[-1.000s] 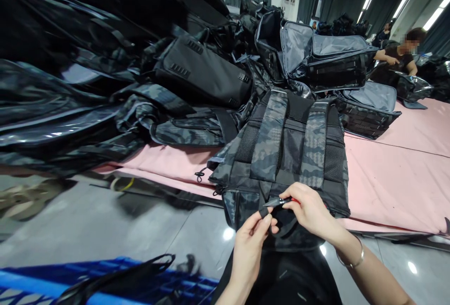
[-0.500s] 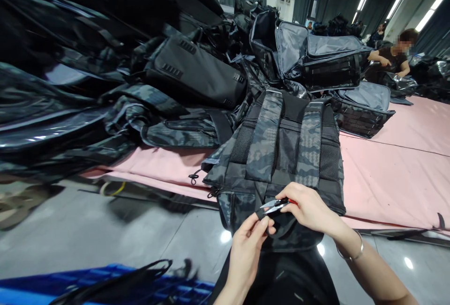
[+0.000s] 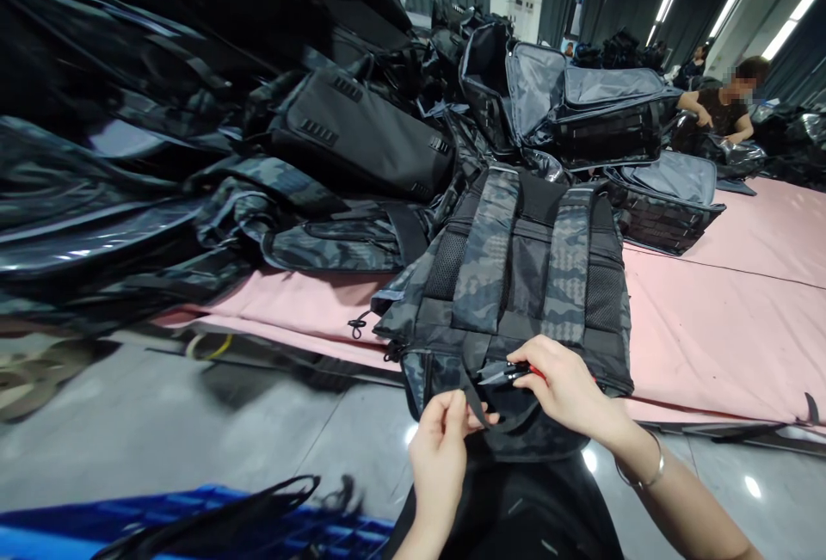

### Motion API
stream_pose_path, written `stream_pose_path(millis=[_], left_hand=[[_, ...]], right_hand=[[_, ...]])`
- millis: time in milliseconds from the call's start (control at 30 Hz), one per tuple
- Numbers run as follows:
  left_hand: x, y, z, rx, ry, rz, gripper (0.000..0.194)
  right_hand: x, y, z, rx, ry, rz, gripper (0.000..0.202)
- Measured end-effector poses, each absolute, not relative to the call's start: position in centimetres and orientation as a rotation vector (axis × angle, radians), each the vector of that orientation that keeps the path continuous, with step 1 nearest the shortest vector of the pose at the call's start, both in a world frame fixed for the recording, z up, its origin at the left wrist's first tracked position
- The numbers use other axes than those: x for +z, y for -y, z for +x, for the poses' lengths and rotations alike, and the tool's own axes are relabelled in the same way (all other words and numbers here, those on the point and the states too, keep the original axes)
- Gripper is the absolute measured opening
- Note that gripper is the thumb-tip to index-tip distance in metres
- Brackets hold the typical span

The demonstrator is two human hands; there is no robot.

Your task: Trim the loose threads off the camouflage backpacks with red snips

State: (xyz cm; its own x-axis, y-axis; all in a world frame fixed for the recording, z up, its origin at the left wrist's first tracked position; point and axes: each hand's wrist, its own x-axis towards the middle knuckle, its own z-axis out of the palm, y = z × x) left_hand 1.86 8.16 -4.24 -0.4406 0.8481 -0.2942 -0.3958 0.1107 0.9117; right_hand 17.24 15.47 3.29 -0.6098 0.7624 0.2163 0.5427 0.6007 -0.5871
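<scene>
A dark camouflage backpack point(image 3: 526, 259) lies with its two shoulder straps facing up, its lower end hanging over the table's near edge. My right hand point(image 3: 558, 384) is closed round small snips point(image 3: 503, 373) with red on the handle, the blades pointing left. Below and left of the blades, my left hand point(image 3: 445, 435) pinches a narrow black strap point(image 3: 474, 388) at the bag's lower end. The blade tips are beside the strap; whether they touch it I cannot tell.
Piled dark bags point(image 3: 367, 134) fill the left and back of the pink-covered table point(image 3: 723, 319). Open grey-lined bags point(image 3: 613, 121) stand behind the backpack. A blue crate point(image 3: 212, 513) is on the floor at lower left. Another person point(image 3: 726, 108) works at the far right.
My left hand has moved slightly left and down, away from the blades, with the strap in its fingers. The snips' blades have come closer together. My right hand has hardly moved.
</scene>
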Motion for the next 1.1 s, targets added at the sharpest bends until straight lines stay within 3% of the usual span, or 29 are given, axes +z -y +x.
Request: stream_pose_path(millis=[300, 733, 933, 1100], left_hand=[[-3.6, -7.8, 2.3, 1.669, -1.266, 0.283, 0.04], [-2.0, -7.7, 3.0, 1.678, -1.188, 0.21, 0.036], [-2.2, -7.7, 3.3, 1.69, -1.253, 0.256, 0.037], [-1.9, -7.7, 3.4, 1.701, -1.044, 0.05, 0.033]], right_hand=[[4.1, -15.0, 16.0, 0.579, 2.538, -1.009, 0.021], [6.8, -13.8, 12.4, -0.071, 2.843, -1.064, 0.005], [6.7, -13.8, 12.2, -0.121, 2.846, -1.004, 0.006], [6.3, -14.4, 13.2, -0.011, 2.744, -1.038, 0.008]])
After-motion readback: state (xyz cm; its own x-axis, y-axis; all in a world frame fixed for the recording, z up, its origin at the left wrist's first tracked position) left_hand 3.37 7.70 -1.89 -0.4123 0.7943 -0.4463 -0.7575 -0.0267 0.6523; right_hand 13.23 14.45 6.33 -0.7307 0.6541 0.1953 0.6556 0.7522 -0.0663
